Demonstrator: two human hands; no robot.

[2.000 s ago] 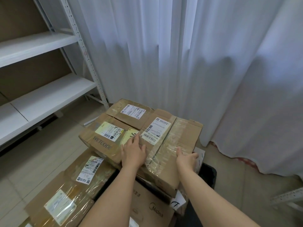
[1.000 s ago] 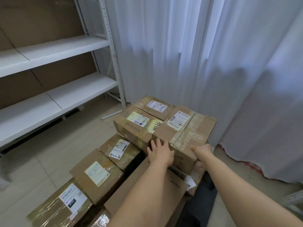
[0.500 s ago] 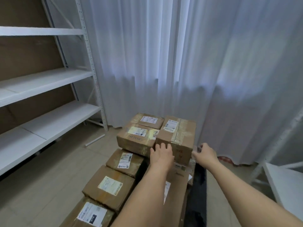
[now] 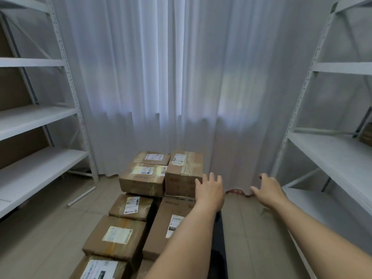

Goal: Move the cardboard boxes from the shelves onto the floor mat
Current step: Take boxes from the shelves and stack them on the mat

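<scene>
Several taped cardboard boxes lie stacked in two rows on a dark floor mat (image 4: 218, 234). At the far end, a tall box (image 4: 184, 174) stands beside a wide labelled box (image 4: 142, 179). My left hand (image 4: 210, 189) hovers with spread fingers just off the tall box's right edge and holds nothing. My right hand (image 4: 266, 188) reaches out over the bare floor to the right, fingers relaxed and empty. A long flat box (image 4: 171, 224) lies under my left forearm.
White metal shelving stands on the left (image 4: 38, 117) and on the right (image 4: 330, 146). A brown box (image 4: 367, 135) shows at the far right edge of the right shelf. White curtains (image 4: 181, 87) hang behind the stack. Tiled floor (image 4: 247, 228) runs between mat and right shelf.
Both hands have come off the tall box and pulled back to the right. The view has risen and backed away, so the right shelving now shows.
</scene>
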